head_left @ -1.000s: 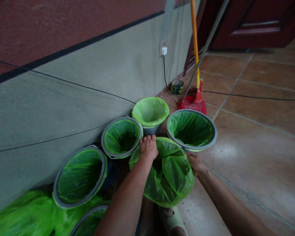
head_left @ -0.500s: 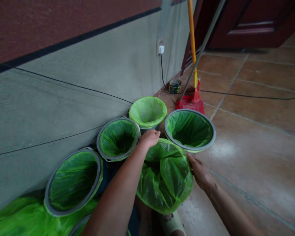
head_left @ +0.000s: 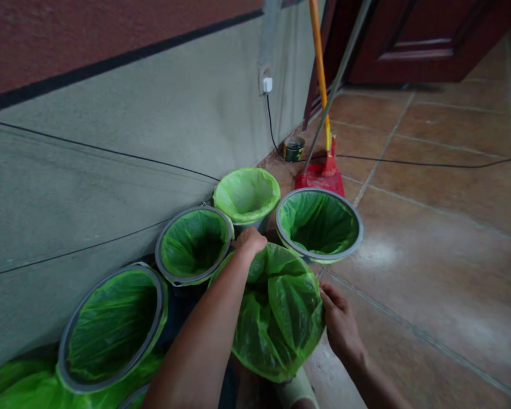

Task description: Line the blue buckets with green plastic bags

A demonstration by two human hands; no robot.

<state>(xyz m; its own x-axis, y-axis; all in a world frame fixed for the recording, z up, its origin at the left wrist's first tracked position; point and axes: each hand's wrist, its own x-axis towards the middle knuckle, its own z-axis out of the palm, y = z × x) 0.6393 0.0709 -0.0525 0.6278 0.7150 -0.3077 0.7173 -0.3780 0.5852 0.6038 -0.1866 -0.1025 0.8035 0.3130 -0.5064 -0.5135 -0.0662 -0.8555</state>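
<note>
A translucent green garbage bag point(head_left: 281, 318) is spread open in front of me, its mouth folded outward over a round rim. Any bin under it is hidden. At the far left of that rim, my left hand point(head_left: 251, 241) is closed with the bag's edge in its fingers. My right hand point(head_left: 338, 312) pinches the edge on the right side, fingers curled. Just beyond stand a grey-ringed bin point(head_left: 357, 233) with a green liner and a bin point(head_left: 247, 193) whose bag covers its rim. Another ringed bin point(head_left: 159, 272) is beside my left forearm.
A further ringed, lined bin point(head_left: 70, 346) stands lower left, beside loose green bags point(head_left: 21, 386). A red dustpan point(head_left: 319, 180) and yellow-handled broom point(head_left: 319, 62) are near the wall, with a small tin point(head_left: 293, 149). A black cable point(head_left: 430, 164) crosses the tiled floor.
The view has shifted slightly, so the bins sit further left in it. Both hands stay at the bag's rim; my right hand is a little lower along its right edge.
</note>
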